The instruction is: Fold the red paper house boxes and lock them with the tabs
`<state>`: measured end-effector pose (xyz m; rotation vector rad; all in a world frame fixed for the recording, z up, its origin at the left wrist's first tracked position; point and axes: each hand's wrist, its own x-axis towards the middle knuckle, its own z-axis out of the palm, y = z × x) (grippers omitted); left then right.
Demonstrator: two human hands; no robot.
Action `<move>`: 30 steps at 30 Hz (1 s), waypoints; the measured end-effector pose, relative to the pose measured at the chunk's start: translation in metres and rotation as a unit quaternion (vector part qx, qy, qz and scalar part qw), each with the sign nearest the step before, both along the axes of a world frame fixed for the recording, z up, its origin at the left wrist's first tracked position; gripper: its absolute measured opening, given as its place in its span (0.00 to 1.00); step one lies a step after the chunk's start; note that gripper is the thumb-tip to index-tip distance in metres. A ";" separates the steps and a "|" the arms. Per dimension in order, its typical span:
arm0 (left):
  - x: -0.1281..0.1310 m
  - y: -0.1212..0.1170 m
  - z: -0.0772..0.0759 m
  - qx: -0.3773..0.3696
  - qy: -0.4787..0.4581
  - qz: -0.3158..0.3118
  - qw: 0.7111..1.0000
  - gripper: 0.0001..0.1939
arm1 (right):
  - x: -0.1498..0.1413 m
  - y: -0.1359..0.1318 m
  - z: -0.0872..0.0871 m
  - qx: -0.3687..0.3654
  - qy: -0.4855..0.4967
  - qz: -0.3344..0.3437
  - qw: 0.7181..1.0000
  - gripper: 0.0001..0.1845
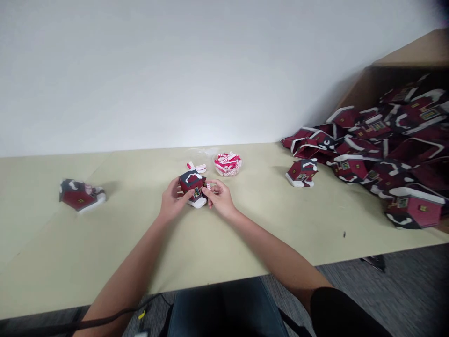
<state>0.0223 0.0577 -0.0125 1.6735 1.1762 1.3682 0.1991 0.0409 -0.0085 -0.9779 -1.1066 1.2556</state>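
A small dark-red toy house (191, 180) with a grey roof and white snow-like trim is held just above or on the table, slightly left of the middle. My left hand (173, 199) grips it from the left, thumb across its front. At its right side, my right hand (221, 199) pinches a small red-and-white striped strip (208, 186) against the house; the fingers partly hide the strip. Right behind the house lie a few loose striped pieces (200, 168). Beside them stands a clear round bowl (228, 173) with many more red-and-white pieces.
Another house (82, 194), with a striped piece on it, stands at the left. One house (302, 173) stands at the right. Beyond it, a heap of similar houses (379, 135) spills from a cardboard box (414, 49). A white wall (175, 70) backs the table (263, 224).
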 end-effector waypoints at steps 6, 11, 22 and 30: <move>0.004 -0.001 0.006 -0.048 -0.056 -0.005 0.997 0.35 | 0.001 -0.003 0.005 -0.012 0.001 0.024 1.000 0.32; 0.004 -0.001 0.008 -0.053 -0.064 -0.019 0.996 0.35 | 0.001 -0.007 0.009 -0.010 -0.007 0.067 0.998 0.34; 0.005 0.001 0.005 -0.048 -0.059 -0.027 0.997 0.33 | 0.005 -0.002 0.004 -0.006 -0.019 0.050 0.999 0.36; 0.006 0.000 0.005 -0.048 -0.054 -0.019 0.997 0.33 | 0.004 -0.002 -0.001 0.000 -0.036 0.037 0.999 0.35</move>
